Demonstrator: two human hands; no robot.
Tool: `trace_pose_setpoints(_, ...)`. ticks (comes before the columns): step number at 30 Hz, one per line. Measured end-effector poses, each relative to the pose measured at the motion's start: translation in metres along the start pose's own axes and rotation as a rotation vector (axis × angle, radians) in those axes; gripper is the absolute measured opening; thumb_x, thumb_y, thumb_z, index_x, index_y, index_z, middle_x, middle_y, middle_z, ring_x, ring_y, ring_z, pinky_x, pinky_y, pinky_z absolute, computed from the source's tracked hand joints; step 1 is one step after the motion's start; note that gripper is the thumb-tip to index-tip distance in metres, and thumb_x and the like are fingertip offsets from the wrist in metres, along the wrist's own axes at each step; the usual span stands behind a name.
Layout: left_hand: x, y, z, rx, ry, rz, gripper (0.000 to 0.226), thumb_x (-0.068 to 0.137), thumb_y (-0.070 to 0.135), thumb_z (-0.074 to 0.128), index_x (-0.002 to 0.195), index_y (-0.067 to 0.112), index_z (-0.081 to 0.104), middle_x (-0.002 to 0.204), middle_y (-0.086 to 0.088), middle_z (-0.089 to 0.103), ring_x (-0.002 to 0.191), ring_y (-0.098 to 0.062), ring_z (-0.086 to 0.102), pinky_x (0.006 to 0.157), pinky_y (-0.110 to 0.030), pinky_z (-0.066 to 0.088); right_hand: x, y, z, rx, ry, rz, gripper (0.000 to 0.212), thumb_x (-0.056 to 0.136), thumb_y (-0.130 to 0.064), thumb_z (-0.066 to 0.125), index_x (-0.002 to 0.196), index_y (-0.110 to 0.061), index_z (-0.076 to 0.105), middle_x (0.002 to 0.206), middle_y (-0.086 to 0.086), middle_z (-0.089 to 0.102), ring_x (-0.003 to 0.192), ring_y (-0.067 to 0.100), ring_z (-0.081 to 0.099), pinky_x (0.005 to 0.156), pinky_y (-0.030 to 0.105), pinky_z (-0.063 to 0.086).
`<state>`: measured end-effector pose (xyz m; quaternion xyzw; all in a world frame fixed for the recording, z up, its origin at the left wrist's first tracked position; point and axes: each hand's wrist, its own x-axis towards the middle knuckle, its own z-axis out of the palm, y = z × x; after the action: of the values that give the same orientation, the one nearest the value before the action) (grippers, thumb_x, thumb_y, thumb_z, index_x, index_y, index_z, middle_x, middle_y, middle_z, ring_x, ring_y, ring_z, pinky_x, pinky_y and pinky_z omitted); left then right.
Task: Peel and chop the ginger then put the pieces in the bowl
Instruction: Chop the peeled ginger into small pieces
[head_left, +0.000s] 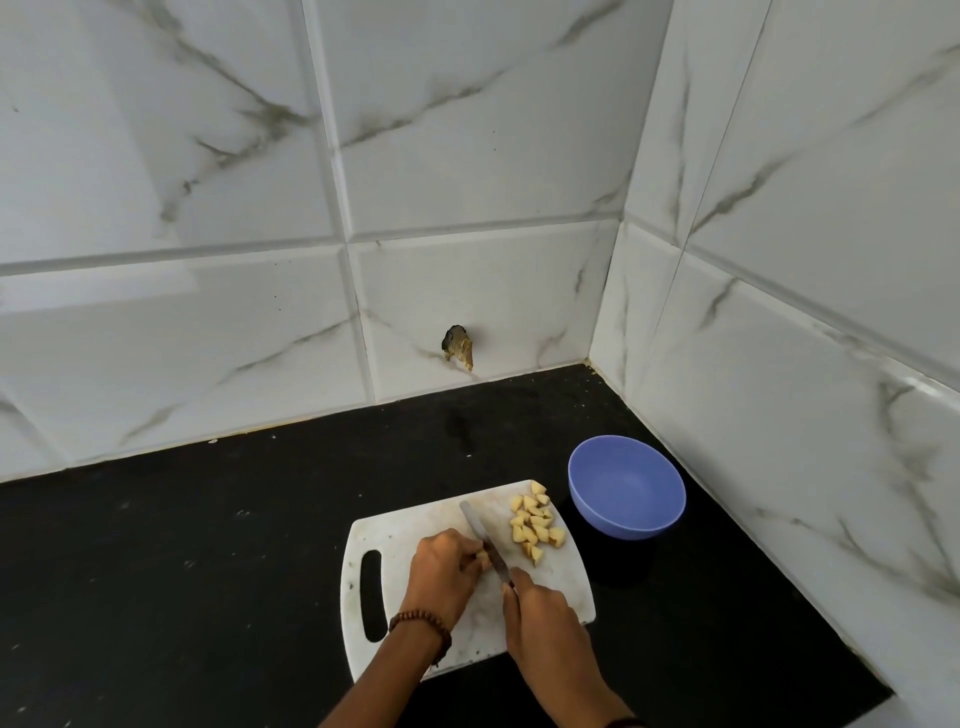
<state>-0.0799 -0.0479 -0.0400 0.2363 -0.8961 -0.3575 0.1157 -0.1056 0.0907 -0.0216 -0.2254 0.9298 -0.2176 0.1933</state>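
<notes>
**Ginger under the knife on the white board**

At the far left the black countertop runs back to a wall of white marbled tiles. On the counter lies a white cutting board, its handle slot at the left end.

The left hand, a string of brown beads round its wrist, rests knuckles-up on the middle of the board. Its fingers are curled down and bunched over a small ginger stub – only a pale sliver of it shows at the fingertips, right against the blade.

The knife lies slantwise across the board, its tip pointing away and to the left and its blade touching the stub on the side away from the fingers. The right hand is wrapped tight about the handle, which is hidden inside the fist, with the forefinger laid forward towards the blade.

Just right of the blade a loose heap of chopped ginger pieces – yellow, some with brown edges – sits on the board's far right corner, apart from both hands.

Beyond the board's right edge, near but not touching it, a blue bowl stands upright on the counter. Behind, low on the back wall, a tile has a dark broken hole.
</notes>
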Motion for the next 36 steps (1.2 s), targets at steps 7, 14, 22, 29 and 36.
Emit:
trace_pose_setpoints(7, -0.001, 0.001, 0.0, -0.024, 0.011, -0.03, 0.012, 0.088, 0.022, 0.066, 0.096, 0.016, 0.073, 0.092, 0.004, 0.069, 0.082, -0.005, 0.063, 0.084, -0.018, 0.053, 0.001, -0.006, -0.002, -0.08, -0.048, -0.034, 0.051, 0.105, -0.036, 0.037, 0.153, -0.025, 0.023, 0.128, 0.002, 0.059, 0.114, 0.014, 0.059, 0.097, 0.028, 0.05)
trace_pose_setpoints(14, -0.001, 0.002, 0.0, -0.008, 0.019, -0.048, 0.013, 0.088, 0.023, 0.066, 0.096, 0.017, 0.074, 0.09, 0.003, 0.07, 0.082, -0.006, 0.062, 0.082, -0.017, 0.052, -0.012, -0.002, -0.007, -0.125, -0.056, -0.04, 0.054, 0.106, -0.032, 0.037, 0.155, -0.024, 0.016, 0.129, 0.004, 0.058, 0.115, 0.016, 0.058, 0.095, 0.03, 0.049)
trace_pose_setpoints(22, 0.0, 0.01, -0.004, 0.017, -0.011, -0.082, 0.012, 0.087, 0.024, 0.067, 0.092, 0.019, 0.077, 0.08, 0.005, 0.07, 0.074, -0.006, 0.061, 0.075, -0.015, 0.05, -0.035, 0.011, -0.021, -0.163, -0.033, -0.063, 0.054, 0.103, -0.028, 0.045, 0.153, -0.022, 0.025, 0.118, 0.003, 0.063, 0.103, 0.015, 0.063, 0.087, 0.031, 0.055)
trace_pose_setpoints(29, -0.001, 0.016, -0.005, 0.042, -0.002, -0.115, 0.015, 0.084, 0.022, 0.071, 0.097, 0.016, 0.075, 0.09, 0.002, 0.074, 0.08, -0.007, 0.064, 0.08, -0.018, 0.051, -0.054, 0.013, -0.038, -0.173, -0.041, -0.079, 0.034, 0.101, -0.028, 0.047, 0.134, -0.019, 0.047, 0.109, 0.006, 0.06, 0.095, 0.021, 0.063, 0.082, 0.036, 0.055)
trace_pose_setpoints(36, -0.002, 0.019, -0.003, 0.095, 0.001, -0.11, 0.012, 0.082, 0.02, 0.073, 0.09, 0.012, 0.077, 0.087, -0.004, 0.073, 0.08, -0.015, 0.066, 0.08, -0.028, 0.056, -0.063, 0.012, -0.057, -0.199, -0.112, -0.05, 0.016, 0.099, -0.029, 0.052, 0.11, -0.017, 0.054, 0.107, 0.007, 0.055, 0.093, 0.024, 0.061, 0.084, 0.042, 0.055)
